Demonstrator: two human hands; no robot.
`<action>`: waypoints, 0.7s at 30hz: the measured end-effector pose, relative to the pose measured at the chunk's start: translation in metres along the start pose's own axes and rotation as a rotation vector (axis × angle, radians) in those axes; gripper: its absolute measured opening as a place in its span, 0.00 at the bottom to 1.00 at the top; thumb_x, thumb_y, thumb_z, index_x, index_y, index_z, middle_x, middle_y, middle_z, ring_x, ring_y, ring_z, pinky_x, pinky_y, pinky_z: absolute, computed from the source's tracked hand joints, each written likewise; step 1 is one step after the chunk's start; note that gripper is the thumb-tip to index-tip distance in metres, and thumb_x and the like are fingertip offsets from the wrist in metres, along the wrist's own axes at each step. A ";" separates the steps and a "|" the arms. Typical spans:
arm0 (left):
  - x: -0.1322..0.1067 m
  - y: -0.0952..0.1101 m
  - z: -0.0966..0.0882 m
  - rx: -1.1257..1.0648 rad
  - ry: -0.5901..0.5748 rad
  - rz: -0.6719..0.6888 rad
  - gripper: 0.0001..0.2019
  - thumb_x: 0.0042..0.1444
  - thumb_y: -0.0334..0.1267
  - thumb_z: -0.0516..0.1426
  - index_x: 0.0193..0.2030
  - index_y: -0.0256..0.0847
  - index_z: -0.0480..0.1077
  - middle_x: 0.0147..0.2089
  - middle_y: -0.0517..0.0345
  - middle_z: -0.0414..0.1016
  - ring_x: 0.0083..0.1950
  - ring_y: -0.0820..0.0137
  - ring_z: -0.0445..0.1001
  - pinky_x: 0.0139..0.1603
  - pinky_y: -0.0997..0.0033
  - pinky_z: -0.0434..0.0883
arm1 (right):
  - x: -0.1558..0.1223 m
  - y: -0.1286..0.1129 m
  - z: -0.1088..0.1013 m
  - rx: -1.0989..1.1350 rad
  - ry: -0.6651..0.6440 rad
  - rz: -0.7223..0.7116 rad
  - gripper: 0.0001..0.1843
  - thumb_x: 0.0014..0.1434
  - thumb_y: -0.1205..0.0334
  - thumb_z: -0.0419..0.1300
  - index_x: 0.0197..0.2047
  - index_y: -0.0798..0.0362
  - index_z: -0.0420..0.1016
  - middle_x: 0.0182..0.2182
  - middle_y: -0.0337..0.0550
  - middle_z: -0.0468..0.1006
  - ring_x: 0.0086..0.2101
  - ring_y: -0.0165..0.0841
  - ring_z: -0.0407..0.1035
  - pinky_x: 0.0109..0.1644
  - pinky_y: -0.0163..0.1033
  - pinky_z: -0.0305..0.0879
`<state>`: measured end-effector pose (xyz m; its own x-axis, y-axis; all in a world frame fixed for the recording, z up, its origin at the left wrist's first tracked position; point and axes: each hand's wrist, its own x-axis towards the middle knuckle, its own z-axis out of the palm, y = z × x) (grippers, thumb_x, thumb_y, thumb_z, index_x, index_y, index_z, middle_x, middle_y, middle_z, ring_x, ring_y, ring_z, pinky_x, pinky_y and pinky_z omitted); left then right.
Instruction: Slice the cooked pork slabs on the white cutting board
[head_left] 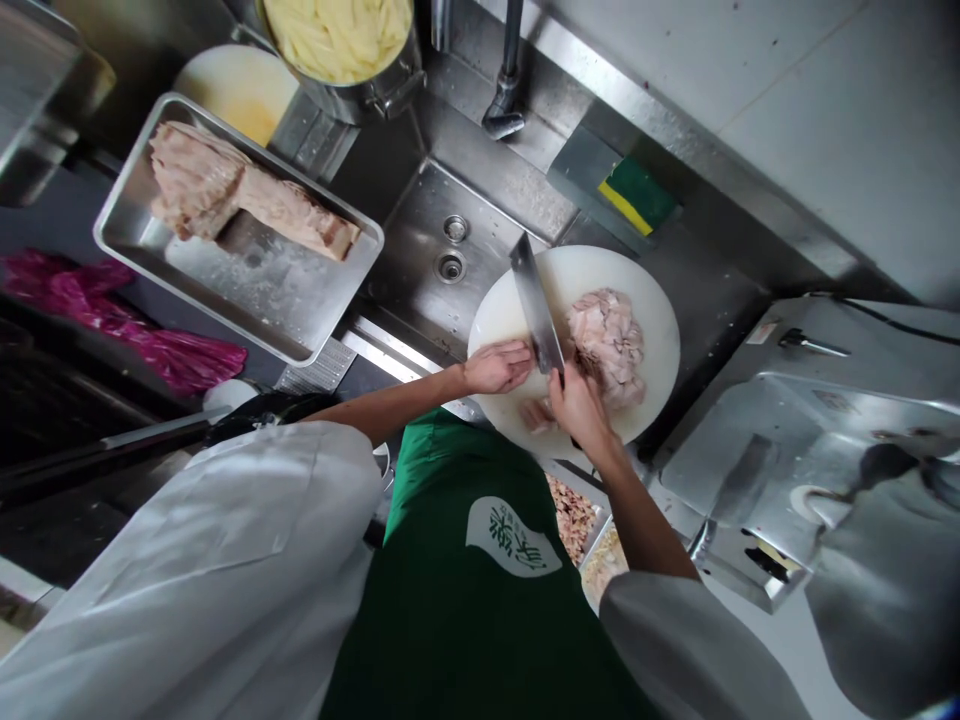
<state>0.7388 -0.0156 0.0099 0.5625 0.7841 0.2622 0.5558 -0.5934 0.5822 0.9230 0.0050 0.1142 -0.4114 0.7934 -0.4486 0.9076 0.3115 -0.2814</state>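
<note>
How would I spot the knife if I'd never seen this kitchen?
Find the steel sink, then the round white board at its right in the picture. Over that board, the right hand grips the knife by its handle. Its broad, flat metal blade sets it apart from the pale cut meat beside it.

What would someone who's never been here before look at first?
Probably the big cleaver in the person's right hand, over the round white board beside a pile of cut pale meat. Next, maybe the bright green apron at the bottom middle, and the shiny pink plastic bag near the left edge, beside the metal tray.
</note>
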 end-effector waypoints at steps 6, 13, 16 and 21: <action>0.003 0.001 0.003 -0.009 0.013 -0.024 0.18 0.70 0.41 0.44 0.42 0.39 0.73 0.42 0.46 0.74 0.49 0.62 0.73 0.56 0.58 0.72 | -0.104 0.031 -0.006 0.006 -0.168 0.086 0.13 0.71 0.58 0.45 0.41 0.52 0.68 0.23 0.39 0.72 0.25 0.33 0.66 0.31 0.37 0.48; 0.004 0.001 -0.002 -0.021 -0.027 -0.016 0.19 0.70 0.40 0.43 0.42 0.39 0.74 0.42 0.44 0.75 0.49 0.61 0.73 0.55 0.56 0.73 | -0.037 0.000 0.016 0.047 -0.086 0.080 0.14 0.71 0.61 0.44 0.43 0.54 0.69 0.28 0.46 0.73 0.30 0.37 0.69 0.33 0.38 0.53; 0.000 0.004 -0.005 -0.020 -0.014 -0.008 0.18 0.69 0.40 0.43 0.45 0.39 0.74 0.44 0.45 0.75 0.53 0.60 0.72 0.58 0.55 0.73 | 0.010 -0.008 0.021 0.048 -0.001 0.034 0.17 0.72 0.59 0.40 0.48 0.53 0.68 0.33 0.50 0.75 0.34 0.40 0.70 0.34 0.40 0.55; -0.008 0.006 -0.007 0.018 0.047 -0.047 0.16 0.69 0.41 0.45 0.48 0.39 0.73 0.48 0.44 0.75 0.56 0.61 0.71 0.59 0.55 0.72 | 0.008 0.014 0.012 0.032 0.043 0.004 0.15 0.72 0.60 0.44 0.44 0.56 0.69 0.36 0.53 0.77 0.36 0.37 0.70 0.37 0.39 0.55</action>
<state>0.7333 -0.0235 0.0165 0.5066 0.8184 0.2711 0.5921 -0.5588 0.5806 0.9315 0.0095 0.0967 -0.4031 0.8166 -0.4131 0.9058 0.2918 -0.3072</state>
